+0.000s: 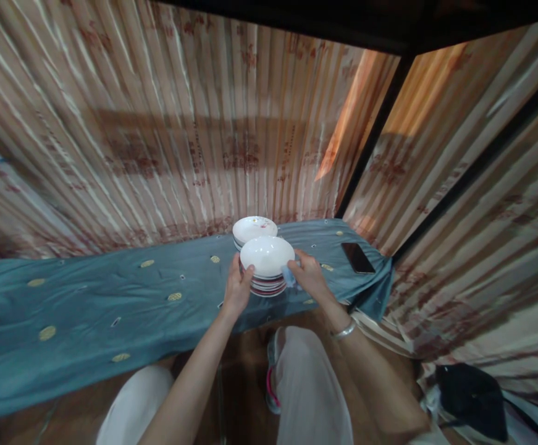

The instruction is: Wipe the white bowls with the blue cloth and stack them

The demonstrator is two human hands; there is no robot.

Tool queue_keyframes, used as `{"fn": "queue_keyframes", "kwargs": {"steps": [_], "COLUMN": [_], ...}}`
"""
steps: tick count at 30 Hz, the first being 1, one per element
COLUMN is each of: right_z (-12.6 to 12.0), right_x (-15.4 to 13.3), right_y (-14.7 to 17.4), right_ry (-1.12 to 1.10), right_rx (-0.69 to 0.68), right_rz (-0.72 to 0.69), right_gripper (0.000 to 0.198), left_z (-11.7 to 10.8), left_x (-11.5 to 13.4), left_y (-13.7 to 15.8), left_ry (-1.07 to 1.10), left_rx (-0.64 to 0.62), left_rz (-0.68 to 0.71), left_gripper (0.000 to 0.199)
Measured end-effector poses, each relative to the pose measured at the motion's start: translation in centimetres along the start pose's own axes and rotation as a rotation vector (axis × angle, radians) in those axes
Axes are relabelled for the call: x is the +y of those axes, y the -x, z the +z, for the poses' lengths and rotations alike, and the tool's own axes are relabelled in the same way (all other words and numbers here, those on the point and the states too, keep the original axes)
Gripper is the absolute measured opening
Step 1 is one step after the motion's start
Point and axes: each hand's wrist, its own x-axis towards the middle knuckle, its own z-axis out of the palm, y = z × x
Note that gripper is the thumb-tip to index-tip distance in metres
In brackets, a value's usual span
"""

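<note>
My left hand is closed on the left rim of a shiny white plate, its thumb on the near edge. On the opposite side my right hand grips the same plate, with a small light-blue cloth under its fingers. The plate is tilted towards me above a stack of plates with reddish rims; whether it touches them is hard to tell. Just behind stands another pile, topped by a white plate with a floral pattern.
A blue-green cloth with yellow motifs covers the long table. A dark phone lies at its right end. Patterned curtains hang behind, and a dark post rises at the corner. A black item sits low at right.
</note>
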Motion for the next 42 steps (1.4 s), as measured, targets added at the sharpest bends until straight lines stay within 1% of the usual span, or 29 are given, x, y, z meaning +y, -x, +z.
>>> {"fn": "queue_keyframes", "kwargs": {"steps": [5, 8, 10, 12, 16, 18, 21, 23, 26, 29, 32, 34, 36, 38, 40, 42], "right_z": [0.1, 0.2, 0.3, 0.4, 0.7, 0.5, -0.1, -0.5, -0.2, 1.9, 5.3, 7.6, 9.6, 11.3, 12.8, 14.2], "right_x": [0.4, 0.7, 1.0, 1.4, 2.0, 2.0, 1.4, 0.6, -0.8, -2.4, -4.1, -5.1, -6.0, -6.7, -7.2, -7.6], "right_y": [-0.2, -0.1, 0.0, 0.1, 0.5, 1.2, 3.1, 4.6, 6.8, 8.4, 9.2, 9.1, 8.6, 7.7, 6.6, 5.5], "right_ry": [-0.067, -0.174, -0.261, -0.328, -0.410, -0.471, -0.638, -0.747, -0.803, -0.772, -0.745, -0.677, -0.584, -0.475, -0.357, -0.234], "right_rx": [-0.003, -0.018, -0.020, 0.003, 0.102, 0.130, 0.128, 0.110, 0.018, -0.147, -0.308, -0.384, -0.421, -0.442, -0.435, -0.405], "right_rz": [-0.006, 0.032, 0.068, 0.108, 0.175, 0.219, 0.283, 0.300, 0.284, 0.232, 0.156, 0.085, 0.003, -0.072, -0.122, -0.142], "right_gripper": [0.044, 0.043, 0.046, 0.049, 0.051, 0.059, 0.071, 0.071, 0.063, 0.054, 0.050, 0.044, 0.039, 0.034, 0.032, 0.033], "left_z": [-0.2, -0.3, -0.2, -0.2, 0.0, 0.1, 0.1, 0.1, -0.3, -1.2, -2.9, -4.4, -5.9, -7.3, -8.4, -9.1], "left_x": [0.1, 0.4, 0.4, 0.4, 0.0, -0.2, -0.2, -0.2, -0.6, -1.9, -4.0, -5.3, -6.3, -7.0, -7.6, -8.2], "left_y": [-0.1, 0.0, 0.1, 0.2, 0.5, 0.6, 0.8, 1.0, 1.9, 3.3, 4.4, 4.7, 4.5, 4.2, 4.1, 4.1], "left_ry": [-0.069, -0.087, -0.085, -0.079, -0.053, -0.032, -0.007, 0.001, 0.026, 0.070, 0.083, 0.081, 0.087, 0.087, 0.082, 0.076], "left_rx": [-0.033, -0.042, -0.040, -0.036, -0.030, -0.039, -0.055, -0.073, -0.087, -0.062, -0.025, 0.000, 0.043, 0.082, 0.110, 0.133], "left_rz": [0.031, 0.034, 0.034, 0.025, 0.003, 0.010, 0.033, 0.031, -0.007, -0.053, -0.097, -0.136, -0.177, -0.193, -0.203, -0.226], "left_gripper": [0.065, 0.066, 0.066, 0.068, 0.069, 0.069, 0.069, 0.070, 0.073, 0.074, 0.075, 0.077, 0.080, 0.078, 0.075, 0.071]}}
